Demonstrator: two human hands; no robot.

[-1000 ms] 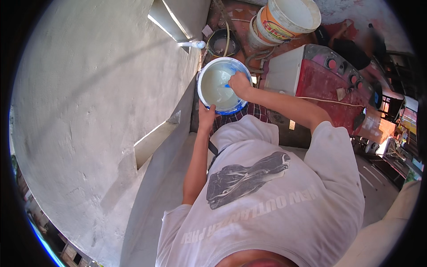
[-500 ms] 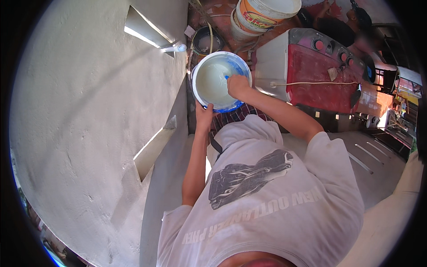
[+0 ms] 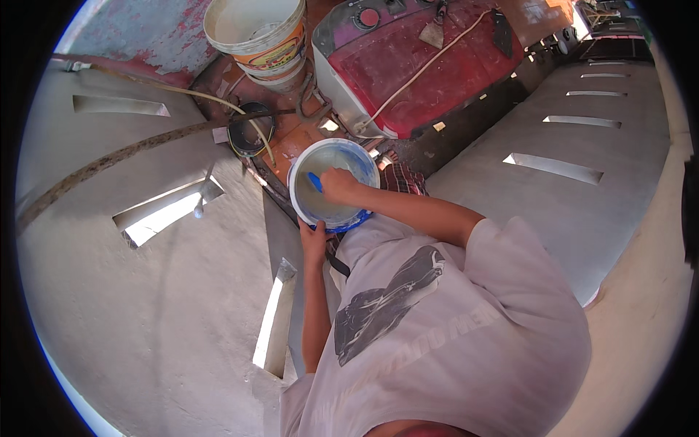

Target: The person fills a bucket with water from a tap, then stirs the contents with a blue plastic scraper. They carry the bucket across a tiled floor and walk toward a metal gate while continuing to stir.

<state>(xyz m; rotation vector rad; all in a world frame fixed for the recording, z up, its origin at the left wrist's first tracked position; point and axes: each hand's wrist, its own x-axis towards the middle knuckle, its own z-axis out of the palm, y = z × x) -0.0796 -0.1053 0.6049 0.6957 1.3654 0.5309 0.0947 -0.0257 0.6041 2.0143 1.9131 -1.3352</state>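
A white bucket (image 3: pixel 328 153) with blue smears around its inside and lower rim holds pale, milky liquid. My right hand (image 3: pixel 339 186) is closed around a blue tool (image 3: pixel 315 181) inside it; how much of the tool is under the liquid I cannot tell. My left hand (image 3: pixel 313 237) grips the bucket's lower-left rim, thumb on top. The bucket is held just in front of my body, over checked cloth (image 3: pixel 404 180).
Stacked buckets (image 3: pixel 255 47), a black pail (image 3: pixel 250 132) with hoses and a red-and-white washing machine (image 3: pixel 422 87) with a scraper (image 3: pixel 432 33) on it are beyond. Grey slotted walls (image 3: pixel 124 306) flank me. A long stained pole or pipe (image 3: pixel 145 146) crosses at left.
The view has turned, shifting the buckets and machine leftward; the other person is out of view. The held bucket appears lower, and my right hand with the blue tool is further left inside it.
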